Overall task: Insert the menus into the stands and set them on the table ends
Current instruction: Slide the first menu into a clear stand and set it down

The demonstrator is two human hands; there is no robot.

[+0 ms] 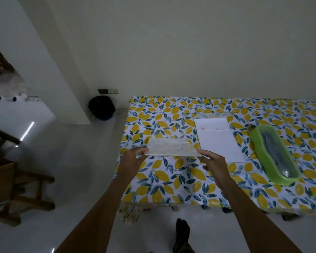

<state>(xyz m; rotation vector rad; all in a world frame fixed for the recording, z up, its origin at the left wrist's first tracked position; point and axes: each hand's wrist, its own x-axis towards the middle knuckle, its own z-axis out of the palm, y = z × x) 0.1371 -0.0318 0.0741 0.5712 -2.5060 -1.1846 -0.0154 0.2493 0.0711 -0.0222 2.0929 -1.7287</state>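
Stand [170, 148] up in both hands, a clear acrylic one, held flat and level just above the left end of the table [190, 183]. Left hand [133, 159] pinches its left edge, thumb and fingertips closed on the corner, the other fingers curled under. Right hand [214, 161] grips the right edge the same way, thumb on top, fingers tucked below the plate. Both arms reach forward from the bottom of the view, bare to the elbow.

Look at the stand itself: see-through, so the lemon-and-leaf tablecloth [171, 179] shows faintly through it, washed pale. A raised lip runs along its far side. Whether a menu sits inside it, hard to tell from here.

Just beside it to the right, two white sheets [219, 141] lie flat on the cloth, one overlapping the other, the far one showing faint pink marks. Further right, well apart from the hands, a long green tray [274, 154] with a clear lid rests at an angle. Off the table's far left corner, a dark round bin [101, 107] stands on the floor by the wall.
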